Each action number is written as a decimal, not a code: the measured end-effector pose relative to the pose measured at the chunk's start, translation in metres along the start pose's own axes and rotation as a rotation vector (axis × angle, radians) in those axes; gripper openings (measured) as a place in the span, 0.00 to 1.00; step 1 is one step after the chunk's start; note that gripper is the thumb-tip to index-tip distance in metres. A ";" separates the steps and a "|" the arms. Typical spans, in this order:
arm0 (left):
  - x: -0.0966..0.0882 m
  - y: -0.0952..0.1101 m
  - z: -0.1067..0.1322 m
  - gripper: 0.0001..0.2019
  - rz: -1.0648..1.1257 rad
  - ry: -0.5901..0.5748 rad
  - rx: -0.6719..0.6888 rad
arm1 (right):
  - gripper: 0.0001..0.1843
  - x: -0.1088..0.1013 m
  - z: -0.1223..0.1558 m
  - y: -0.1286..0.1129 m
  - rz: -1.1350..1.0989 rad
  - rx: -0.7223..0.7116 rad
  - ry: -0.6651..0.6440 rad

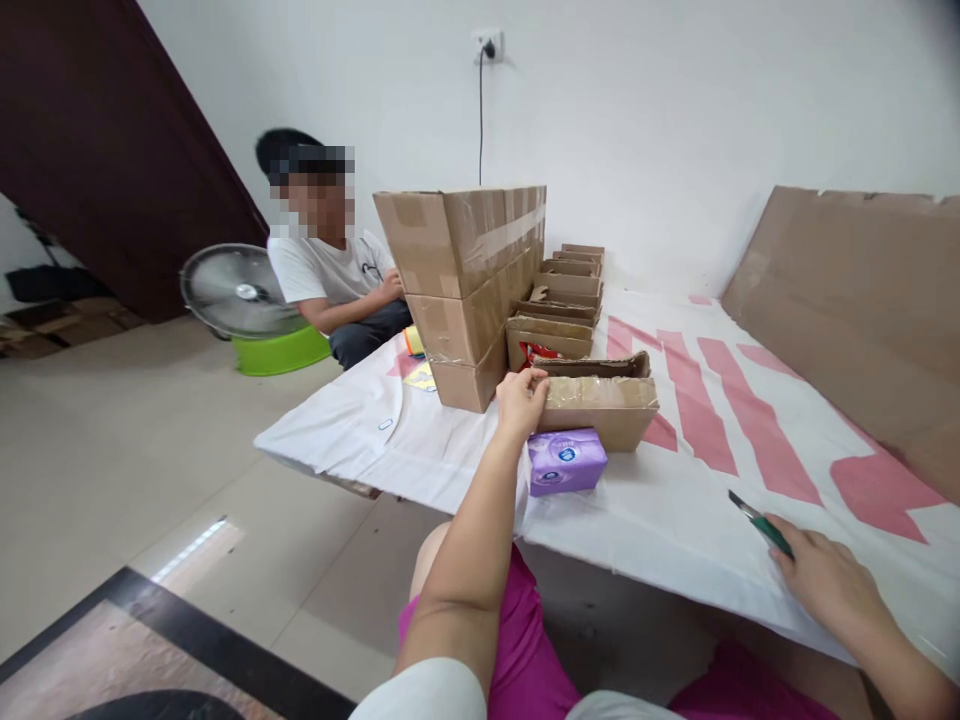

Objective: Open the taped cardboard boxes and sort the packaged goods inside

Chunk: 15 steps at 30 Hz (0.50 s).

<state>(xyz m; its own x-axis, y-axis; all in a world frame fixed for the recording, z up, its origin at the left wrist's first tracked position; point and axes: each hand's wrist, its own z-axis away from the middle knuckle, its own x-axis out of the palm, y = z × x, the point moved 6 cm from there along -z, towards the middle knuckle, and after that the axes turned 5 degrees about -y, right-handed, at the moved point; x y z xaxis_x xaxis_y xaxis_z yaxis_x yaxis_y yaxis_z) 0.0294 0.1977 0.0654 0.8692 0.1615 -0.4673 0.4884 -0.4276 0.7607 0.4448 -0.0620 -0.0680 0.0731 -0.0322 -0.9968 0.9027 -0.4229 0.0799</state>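
The left hand (523,397) grips the near left corner of a small cardboard box (600,408), fingers curled over its taped top edge. Just in front of the box lies a purple tissue pack (566,461), touching the wrist. The right hand (825,578) rests on the white sheet with pink stripes (697,500), well apart from the box, and holds a green-handled knife (760,521) pointing up and left. Behind, a row of open boxes (559,300) runs beside a tall stack of cartons (469,280). Another person (330,270) sits beyond it, near a fan (236,290).
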 end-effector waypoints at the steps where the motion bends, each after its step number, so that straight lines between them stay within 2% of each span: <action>1: 0.001 -0.001 0.000 0.07 -0.010 -0.002 0.007 | 0.27 0.003 0.000 -0.001 0.000 -0.026 0.008; 4: 0.004 -0.006 0.000 0.09 0.048 -0.027 0.001 | 0.27 -0.002 -0.006 -0.012 -0.093 -0.073 0.066; 6: 0.007 -0.009 0.000 0.12 0.099 -0.050 -0.004 | 0.27 -0.018 -0.011 -0.026 -0.214 -0.089 0.128; 9: 0.012 -0.013 0.001 0.13 0.139 -0.065 -0.005 | 0.26 -0.061 -0.013 -0.061 -0.361 -0.164 0.251; 12: 0.016 -0.016 0.001 0.12 0.153 -0.062 -0.004 | 0.24 -0.109 -0.008 -0.113 -0.443 -0.353 0.342; 15: 0.019 -0.018 0.000 0.12 0.159 -0.059 0.005 | 0.22 -0.144 -0.002 -0.164 -0.471 -0.540 0.372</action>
<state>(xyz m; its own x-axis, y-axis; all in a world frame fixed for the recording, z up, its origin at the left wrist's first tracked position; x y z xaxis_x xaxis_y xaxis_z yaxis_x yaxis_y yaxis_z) 0.0367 0.2084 0.0428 0.9294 0.0393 -0.3669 0.3447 -0.4477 0.8251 0.2869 0.0135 0.0623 -0.3158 0.3840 -0.8676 0.9471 0.1820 -0.2642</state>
